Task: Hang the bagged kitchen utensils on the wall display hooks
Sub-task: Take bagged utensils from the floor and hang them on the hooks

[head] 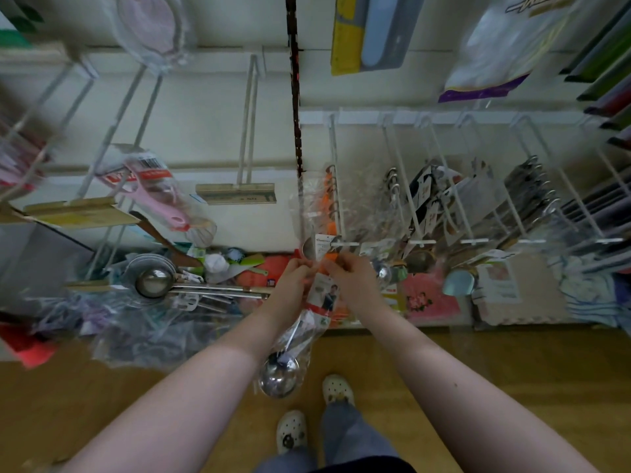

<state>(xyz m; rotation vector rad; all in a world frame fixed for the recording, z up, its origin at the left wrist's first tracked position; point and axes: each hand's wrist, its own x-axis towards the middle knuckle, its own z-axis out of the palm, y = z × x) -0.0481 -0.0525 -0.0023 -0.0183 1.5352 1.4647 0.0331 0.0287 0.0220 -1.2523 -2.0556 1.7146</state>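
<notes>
Both hands are raised to the top of a bagged ladle [279, 376]. The left hand [297, 272] pinches the upper edge of the bag [300, 336] from one side and the right hand [349, 277] pinches it from the other. Their fingertips almost meet over the printed card [323, 292] inside. Both are clamped on the packaging, not on the metal.

The top of the bag sits just below the tip of a white hook [344, 245]. The hook juts out from the wall and already carries clear-bagged utensils [330, 199] with orange handles. This looks like the threading step, getting the hang hole over the hook's end. Fingers and blur hide the hole, so I cannot tell whether it has caught yet.

To do it well, I would keep the top edge taut between the two pinches so the hole stays flat and open. Then line it up squarely with the tip and slide it back towards the others. Neither hand should let go until the bag is well past the end. The weight is all at the bottom and could swing, so it needs an easy release.

The ladle hangs straight down between the forearms, above the wooden floor [512, 387]. It has a polished steel bowl at the bottom and a slim handle rising inside crinkled clear plastic. The card is red and white with a small picture on it.
</notes>
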